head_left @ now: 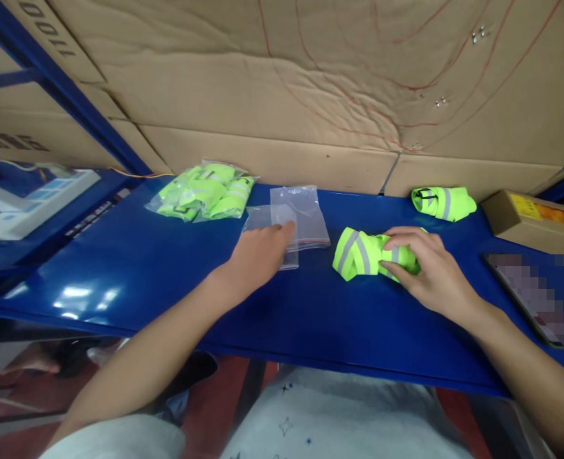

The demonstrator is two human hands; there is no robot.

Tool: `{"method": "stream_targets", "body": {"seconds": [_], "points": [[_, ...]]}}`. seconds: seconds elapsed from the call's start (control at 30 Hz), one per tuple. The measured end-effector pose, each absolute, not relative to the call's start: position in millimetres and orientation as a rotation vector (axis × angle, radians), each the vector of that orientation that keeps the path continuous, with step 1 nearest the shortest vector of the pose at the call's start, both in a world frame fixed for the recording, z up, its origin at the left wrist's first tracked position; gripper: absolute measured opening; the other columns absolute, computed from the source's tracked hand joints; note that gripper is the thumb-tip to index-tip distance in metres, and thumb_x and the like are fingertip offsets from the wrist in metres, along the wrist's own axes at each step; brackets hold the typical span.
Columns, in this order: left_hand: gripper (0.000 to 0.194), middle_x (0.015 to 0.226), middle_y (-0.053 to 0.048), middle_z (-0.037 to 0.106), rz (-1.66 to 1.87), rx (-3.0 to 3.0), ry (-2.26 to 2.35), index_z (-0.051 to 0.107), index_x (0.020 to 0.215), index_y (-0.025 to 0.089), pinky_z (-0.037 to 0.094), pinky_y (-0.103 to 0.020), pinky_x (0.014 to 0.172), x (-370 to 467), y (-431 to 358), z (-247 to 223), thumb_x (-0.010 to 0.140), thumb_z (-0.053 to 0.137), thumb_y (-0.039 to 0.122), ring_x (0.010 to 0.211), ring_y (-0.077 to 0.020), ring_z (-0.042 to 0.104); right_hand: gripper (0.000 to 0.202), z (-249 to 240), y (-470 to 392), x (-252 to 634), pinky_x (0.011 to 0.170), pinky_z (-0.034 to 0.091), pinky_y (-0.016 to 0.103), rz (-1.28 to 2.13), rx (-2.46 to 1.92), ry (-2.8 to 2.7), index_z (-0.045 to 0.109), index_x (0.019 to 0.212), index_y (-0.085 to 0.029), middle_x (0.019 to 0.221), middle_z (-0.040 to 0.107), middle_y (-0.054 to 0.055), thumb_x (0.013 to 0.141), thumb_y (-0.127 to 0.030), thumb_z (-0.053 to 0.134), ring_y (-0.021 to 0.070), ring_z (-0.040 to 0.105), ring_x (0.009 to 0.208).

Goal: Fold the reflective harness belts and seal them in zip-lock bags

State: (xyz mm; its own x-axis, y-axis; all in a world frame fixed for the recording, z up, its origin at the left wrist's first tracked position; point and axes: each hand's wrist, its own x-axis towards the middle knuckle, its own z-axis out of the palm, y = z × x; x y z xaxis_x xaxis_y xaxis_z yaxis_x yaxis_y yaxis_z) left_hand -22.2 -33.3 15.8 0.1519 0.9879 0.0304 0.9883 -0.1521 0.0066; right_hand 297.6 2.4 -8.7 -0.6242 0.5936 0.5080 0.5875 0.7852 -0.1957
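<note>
Near the middle of the blue table, my left hand [262,255] rests over clear plastic bags [303,213], its fingers on the overlapping bags; whether it pinches one is hidden. To the right, my right hand [425,264] grips a folded yellow-green bundle with grey reflective stripes [353,255], thumb in front and fingers behind. Another rolled yellow-green bundle [447,204] lies at the back right. At the back left sit yellow-green bundles packed in clear plastic [208,191].
The blue table [167,274] backs onto a cardboard wall [262,95]. A cardboard box [530,220] and a flat device [530,299] are at the right. White power strips [37,207] lie far left.
</note>
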Motion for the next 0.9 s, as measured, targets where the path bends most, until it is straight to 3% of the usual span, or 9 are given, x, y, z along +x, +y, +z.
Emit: {"method": "stream_targets", "body": {"seconds": [0.1, 0.2, 0.27, 0.37, 0.43, 0.57, 0.7, 0.8, 0.9], "points": [[0.028, 0.107, -0.007, 0.068, -0.366, -2.74, -1.982, 0.054, 0.118, 0.021, 0.048, -0.032, 0.073, -21.6, -40.8, 19.8, 0.091, 0.061, 0.02, 0.093, -0.0241, 0.068, 0.027, -1.5, -13.8, 294.8, 0.095, 0.044, 0.042, -0.313, -0.699, -2.346, 0.059, 0.113, -0.027, 0.123, 0.07, 0.005, 0.094, -0.009, 0.062, 0.0243, 0.067, 0.112], [0.076, 0.123, -0.008, 0.064, -0.745, -3.333, -1.76, 0.037, 0.145, 0.029, 0.054, -0.031, 0.078, -18.1, -46.9, 23.7, 0.083, 0.079, 0.04, 0.098, -0.0208, 0.067, 0.031, -3.8, -34.9, 284.0, 0.094, 0.044, 0.039, -0.58, -0.45, -2.349, 0.064, 0.114, -0.03, 0.117, 0.074, 0.001, 0.09, -0.013, 0.071, 0.0216, 0.067, 0.106], [0.095, 0.136, -0.011, 0.059, -0.806, -3.56, -1.651, 0.023, 0.156, 0.032, 0.056, -0.033, 0.084, -13.6, -48.3, 22.5, 0.082, 0.081, 0.048, 0.11, -0.0227, 0.066, 0.028, -9.0, -48.3, 273.1, 0.092, 0.046, 0.036, -0.671, -0.248, -2.422, 0.068, 0.116, -0.032, 0.117, 0.074, -0.001, 0.09, -0.023, 0.073, 0.0203, 0.065, 0.107], [0.079, 0.143, -0.011, 0.057, -0.852, -3.607, -1.555, 0.038, 0.151, 0.031, 0.051, -0.039, 0.1, -7.5, -45.8, 17.7, 0.085, 0.078, 0.044, 0.127, -0.0261, 0.059, 0.028, -16.3, -60.5, 260.1, 0.091, 0.049, 0.031, -0.653, 0.006, -2.543, 0.07, 0.121, -0.031, 0.123, 0.073, -0.003, 0.093, -0.029, 0.07, 0.0171, 0.064, 0.108], [0.059, 0.137, -0.009, 0.062, -0.891, -3.588, -1.454, 0.053, 0.139, 0.027, 0.048, -0.039, 0.105, -6.3, -43.5, 16.6, 0.086, 0.078, 0.036, 0.125, -0.0251, 0.06, 0.029, -18.5, -60.8, 258.0, 0.095, 0.051, 0.03, -0.486, 0.048, -2.573, 0.069, 0.123, -0.028, 0.126, 0.071, 0.0, 0.095, -0.034, 0.068, 0.0176, 0.065, 0.111], [0.043, 0.123, -0.006, 0.068, -1.006, -3.551, -1.331, 0.058, 0.126, 0.023, 0.049, -0.032, 0.098, -8.9, -44.1, 22.6, 0.086, 0.076, 0.021, 0.112, -0.0197, 0.065, 0.049, -15.2, -47.7, 266.3, 0.103, 0.053, 0.042, 0.032, -0.218, -2.4, 0.059, 0.133, -0.02, 0.129, 0.065, 0.013, 0.096, -0.051, 0.064, 0.0267, 0.063, 0.122], [0.033, 0.116, -0.004, 0.07, -1.113, -3.51, -1.255, 0.061, 0.12, 0.022, 0.05, -0.028, 0.091, -9.4, -47.6, 28.1, 0.089, 0.072, 0.019, 0.102, -0.0164, 0.067, 0.074, -11.5, -36.9, 269.3, 0.106, 0.052, 0.048, 0.356, -0.636, -2.349, 0.038, 0.153, -0.024, 0.146, 0.054, 0.016, 0.091, -0.04, 0.074, 0.0322, 0.053, 0.136], [0.034, 0.122, -0.005, 0.072, -1.138, -3.498, -1.202, 0.063, 0.124, 0.024, 0.051, -0.029, 0.094, -10.4, -47.3, 30.6, 0.091, 0.071, 0.02, 0.108, -0.0175, 0.068, 0.069, -13.6, -36.6, 265.7, 0.094, 0.058, 0.039, 0.649, -0.658, -2.393, 0.035, 0.155, -0.029, 0.131, 0.064, 0.01, 0.095, -0.035, 0.069, 0.024, 0.065, 0.115], [0.034, 0.126, -0.006, 0.072, -1.2, -3.418, -1.191, 0.065, 0.125, 0.023, 0.051, -0.03, 0.101, -17.8, -45.5, 36.2, 0.091, 0.071, 0.021, 0.116, -0.019, 0.068, 0.059, -14.3, -37.8, 265.4, 0.08, 0.057, 0.032, 0.705, -0.72, -2.339, 0.04, 0.15, -0.03, 0.105, 0.065, 0.004, 0.097, -0.029, 0.066, 0.018, 0.065, 0.089]]}}
